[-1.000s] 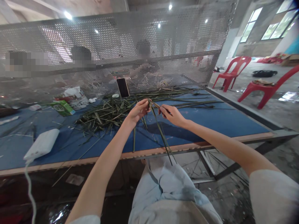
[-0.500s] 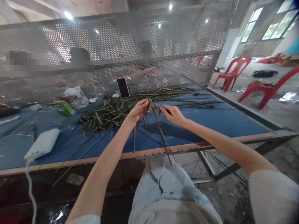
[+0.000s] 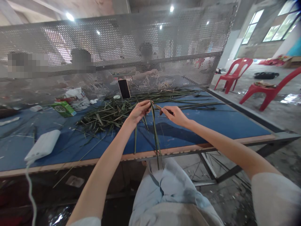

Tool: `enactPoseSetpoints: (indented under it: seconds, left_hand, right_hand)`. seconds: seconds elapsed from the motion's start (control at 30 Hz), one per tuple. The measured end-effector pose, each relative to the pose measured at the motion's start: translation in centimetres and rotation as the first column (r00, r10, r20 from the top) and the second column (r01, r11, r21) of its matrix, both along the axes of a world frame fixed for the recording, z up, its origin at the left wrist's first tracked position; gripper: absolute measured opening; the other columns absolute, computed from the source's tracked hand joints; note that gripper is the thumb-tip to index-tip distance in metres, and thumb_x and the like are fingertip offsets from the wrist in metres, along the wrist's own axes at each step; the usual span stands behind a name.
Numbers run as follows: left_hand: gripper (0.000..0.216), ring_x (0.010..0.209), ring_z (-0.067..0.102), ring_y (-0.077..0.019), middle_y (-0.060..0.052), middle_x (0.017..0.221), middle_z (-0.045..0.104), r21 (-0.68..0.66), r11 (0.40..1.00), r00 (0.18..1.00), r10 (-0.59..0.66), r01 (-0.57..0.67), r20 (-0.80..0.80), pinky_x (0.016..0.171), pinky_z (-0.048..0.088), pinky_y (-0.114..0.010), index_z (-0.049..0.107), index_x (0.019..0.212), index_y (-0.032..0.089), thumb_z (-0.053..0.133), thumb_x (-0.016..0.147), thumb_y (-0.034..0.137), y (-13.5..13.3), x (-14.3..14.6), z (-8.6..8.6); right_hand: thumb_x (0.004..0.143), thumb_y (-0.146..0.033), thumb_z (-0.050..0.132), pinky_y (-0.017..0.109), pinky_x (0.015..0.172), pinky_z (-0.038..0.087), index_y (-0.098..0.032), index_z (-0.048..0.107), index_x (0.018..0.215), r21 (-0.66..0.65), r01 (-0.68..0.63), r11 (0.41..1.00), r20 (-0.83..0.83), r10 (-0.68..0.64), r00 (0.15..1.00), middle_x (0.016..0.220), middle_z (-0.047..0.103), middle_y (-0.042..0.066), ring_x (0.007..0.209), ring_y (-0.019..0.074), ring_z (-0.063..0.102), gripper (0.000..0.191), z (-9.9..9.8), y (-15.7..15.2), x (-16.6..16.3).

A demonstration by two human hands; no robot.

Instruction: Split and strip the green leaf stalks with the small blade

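Both hands are up over the blue bench [image 3: 223,122], close together but not quite touching. The left hand [image 3: 139,111] is closed, its fingertips pinching the top of a long green leaf strip [image 3: 155,138]. That strip hangs straight down past the bench's front edge and ends over the person's lap. The right hand [image 3: 175,115] is closed too, pinched on a thin sliver [image 3: 162,108] that points at the top of the strip. Can't tell if the sliver is a tool or just more leaf.

Behind the hands a messy pile of leaves [image 3: 110,114] is spread across the bench, with longer stalks running off to the right.

As for containers, the only real one on the bench is a green carton [image 3: 63,109], far left and lying tilted. I can't see what's in it. Near it sits some crumpled white packaging [image 3: 75,94], contents not visible either.

A white power bank [image 3: 42,146] lies front left with its cable going over the edge. A phone [image 3: 124,88] leans upright against the mesh screen [image 3: 117,47]. Two red chairs [image 3: 235,72] stand off to the right.
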State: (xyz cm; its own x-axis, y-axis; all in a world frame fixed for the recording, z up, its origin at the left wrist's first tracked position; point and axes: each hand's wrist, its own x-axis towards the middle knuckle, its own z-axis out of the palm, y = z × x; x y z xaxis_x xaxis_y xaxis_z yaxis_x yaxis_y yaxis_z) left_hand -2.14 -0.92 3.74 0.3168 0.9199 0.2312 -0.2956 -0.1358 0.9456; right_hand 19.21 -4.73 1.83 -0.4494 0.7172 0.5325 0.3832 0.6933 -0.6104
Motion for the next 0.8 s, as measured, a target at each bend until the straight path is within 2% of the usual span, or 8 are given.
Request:
enactPoseSetpoints:
  seconds: [0.57, 0.8]
  left_hand:
    - [0.028, 0.05, 0.051, -0.0045, 0.002, 0.062, 0.061, 0.015, 0.999, 0.999, -0.044, 0.044, 0.026, 0.045, 0.037, -0.016, 0.073, 0.082, 0.013, 0.085, 0.061, 0.026, 0.34, -0.15, -0.46]
    - [0.025, 0.051, 0.051, -0.0048, 0.001, 0.063, 0.061, 0.03, 0.999, 0.999, -0.028, 0.027, 0.026, 0.045, 0.038, -0.016, 0.073, 0.083, 0.014, 0.084, 0.063, 0.025, 0.51, -0.09, -0.63]
  right_hand:
    - [0.096, -0.045, 0.039, 0.024, 0.047, 0.021, -0.014, 0.066, 0.081, 0.022, -0.024, 0.999, -0.022, 0.025, 0.999, 0.052, 0.041, -0.003, 0.045, 0.0086, 0.031, 0.043, -0.03, 0.29, -0.03]
    - [0.095, -0.048, 0.042, 0.024, 0.046, 0.023, -0.014, 0.064, 0.079, -0.07, -0.075, 0.995, -0.09, 0.069, 0.994, 0.049, 0.037, -0.004, 0.045, 0.0086, 0.032, 0.043, -0.06, 0.28, -0.17]
